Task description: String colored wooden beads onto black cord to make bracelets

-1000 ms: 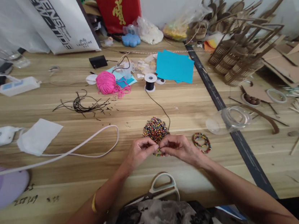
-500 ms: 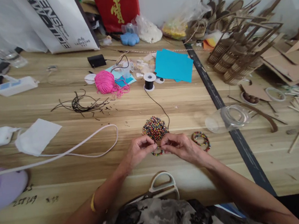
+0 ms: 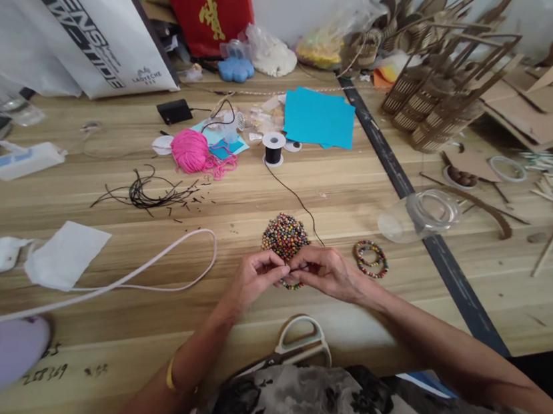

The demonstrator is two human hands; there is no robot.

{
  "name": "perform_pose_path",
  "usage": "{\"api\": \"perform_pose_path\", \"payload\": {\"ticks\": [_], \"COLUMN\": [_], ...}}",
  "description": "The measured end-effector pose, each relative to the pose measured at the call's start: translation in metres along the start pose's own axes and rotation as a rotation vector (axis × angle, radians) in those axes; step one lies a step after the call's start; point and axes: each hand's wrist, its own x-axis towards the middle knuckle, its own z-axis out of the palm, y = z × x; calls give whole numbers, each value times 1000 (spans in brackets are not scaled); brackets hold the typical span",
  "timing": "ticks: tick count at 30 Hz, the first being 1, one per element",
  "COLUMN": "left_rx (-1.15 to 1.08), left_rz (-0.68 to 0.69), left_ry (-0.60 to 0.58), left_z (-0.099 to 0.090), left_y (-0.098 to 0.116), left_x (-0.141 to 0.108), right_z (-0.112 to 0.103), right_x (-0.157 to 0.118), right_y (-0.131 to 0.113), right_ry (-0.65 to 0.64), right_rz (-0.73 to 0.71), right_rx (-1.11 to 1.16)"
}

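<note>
My left hand and my right hand meet in front of me, thumb and forefinger of each pinched on a thin black cord, mostly hidden by the fingers. Just below the fingertips shows part of a strand of small colourful beads. Right behind the hands lies a heap of loose multicoloured beads. A black cord runs from a white-ended spool towards my right hand. To the right of that hand lie beaded bracelets, one within another.
Scissors lie at the front edge by my body. Cut black cords, pink yarn and blue sheets lie farther back. A white cable loops on the left; a clear container and small woven baskets stand right.
My right hand has shifted slightly left, so the fingertips of both hands now come together. The short gap with cord between them has closed. The view has moved a little.
</note>
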Motion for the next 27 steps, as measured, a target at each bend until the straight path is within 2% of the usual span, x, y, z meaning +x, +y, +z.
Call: {"api": "perform_pose_path", "payload": {"ticks": [11, 18, 27], "left_rx": [145, 225, 318], "left_rz": [54, 123, 159], "left_ry": [37, 39, 68], "left_z": [0, 2, 3], "left_y": [1, -3, 0], "left_x": [-1, -1, -3], "right_z": [-2, 6, 4], "right_x": [0, -3, -1], "right_y": [1, 2, -2], "right_ry": [93, 109, 105], "right_rz": [-82, -50, 1], "right_rx": [-14, 4, -9]}}
